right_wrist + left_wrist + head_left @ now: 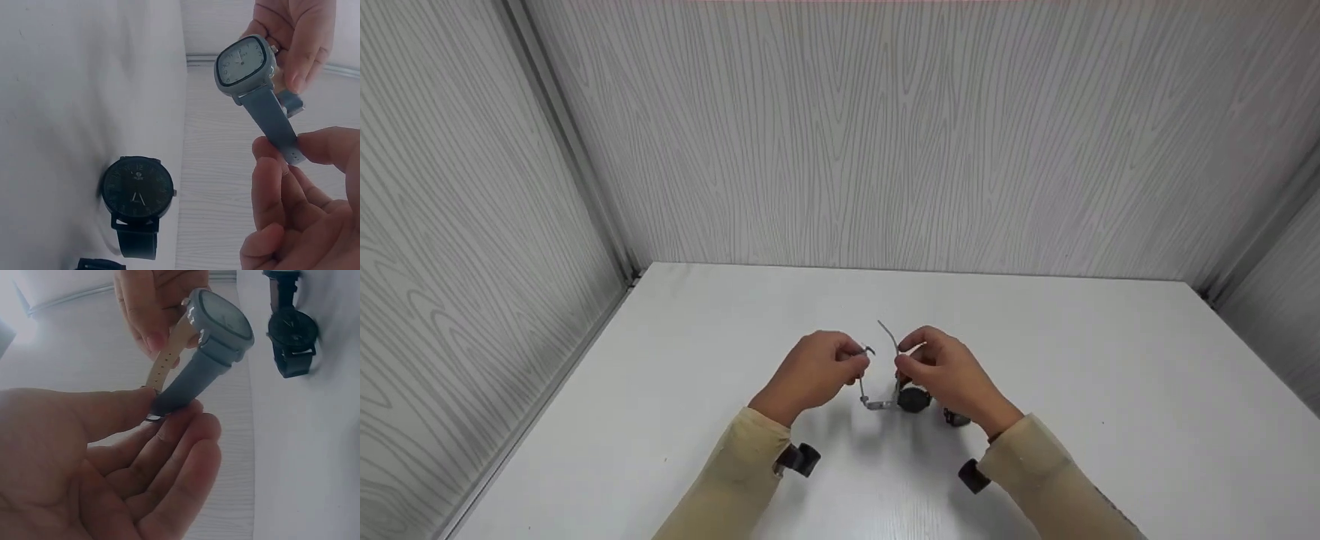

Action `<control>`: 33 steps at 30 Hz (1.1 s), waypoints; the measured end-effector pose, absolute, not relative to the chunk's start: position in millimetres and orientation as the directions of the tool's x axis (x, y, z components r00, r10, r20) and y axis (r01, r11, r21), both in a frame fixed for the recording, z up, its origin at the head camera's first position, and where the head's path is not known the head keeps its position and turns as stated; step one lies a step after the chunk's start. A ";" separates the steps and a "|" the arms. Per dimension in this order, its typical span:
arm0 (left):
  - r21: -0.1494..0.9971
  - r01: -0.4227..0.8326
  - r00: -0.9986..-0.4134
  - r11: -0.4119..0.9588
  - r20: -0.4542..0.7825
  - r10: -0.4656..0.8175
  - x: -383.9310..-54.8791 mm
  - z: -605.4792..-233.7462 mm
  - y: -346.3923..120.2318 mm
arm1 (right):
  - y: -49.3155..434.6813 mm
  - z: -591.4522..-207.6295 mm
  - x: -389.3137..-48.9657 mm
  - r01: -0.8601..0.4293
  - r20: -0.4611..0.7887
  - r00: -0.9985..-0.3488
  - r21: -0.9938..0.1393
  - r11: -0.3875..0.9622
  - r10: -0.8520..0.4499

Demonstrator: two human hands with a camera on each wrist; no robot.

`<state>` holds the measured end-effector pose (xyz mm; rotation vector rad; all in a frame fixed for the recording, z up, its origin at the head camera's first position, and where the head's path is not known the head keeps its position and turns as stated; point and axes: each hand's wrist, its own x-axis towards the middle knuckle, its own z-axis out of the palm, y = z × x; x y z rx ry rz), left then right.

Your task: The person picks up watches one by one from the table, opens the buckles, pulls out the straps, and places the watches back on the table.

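A grey-blue wristwatch (pixel 880 405) with a rounded-square pale dial (pixel 242 61) is held up between both hands, its strap opened out. My left hand (pixel 819 367) pinches the buckle end of the strap (pixel 188 382) between thumb and fingers. The right hand (pixel 945 367) pinches the other end, the one with holes, and its fingertips (pixel 271 169) lie against the strap's underside. From the wrist views the strap shows grey-blue outside and beige inside. The watch case hangs between the hands on the side nearer the person.
On the white table (pixel 720 315) lies a black round-dial watch (pixel 138 188), below the right hand. Beside it is another dark watch (pixel 957 417), partly hidden by that hand's wrist. Wood-grain panels (pixel 840 135) enclose the table at the back and sides.
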<state>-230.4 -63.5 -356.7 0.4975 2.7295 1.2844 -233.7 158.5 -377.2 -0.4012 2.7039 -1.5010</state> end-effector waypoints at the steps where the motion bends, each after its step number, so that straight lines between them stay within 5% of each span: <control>1: 0.756 0.238 -0.946 0.610 0.038 0.322 -232.7 -359.4 -64.6 | 154.9 -379.6 -235.5 -0.196 0.084 -0.969 -0.831 0.520 -0.231; 23: 0.721 0.031 -0.960 0.693 -0.170 0.220 -267.1 -400.2 -73.1 | 136.2 -415.7 -263.5 -0.116 -0.046 -0.974 -0.741 0.662 -0.222; 33: 0.726 -0.065 -0.962 0.684 -0.227 0.150 -271.3 -409.4 -77.5 | 143.0 -413.5 -262.7 -0.217 0.039 -0.961 -0.722 0.657 -0.275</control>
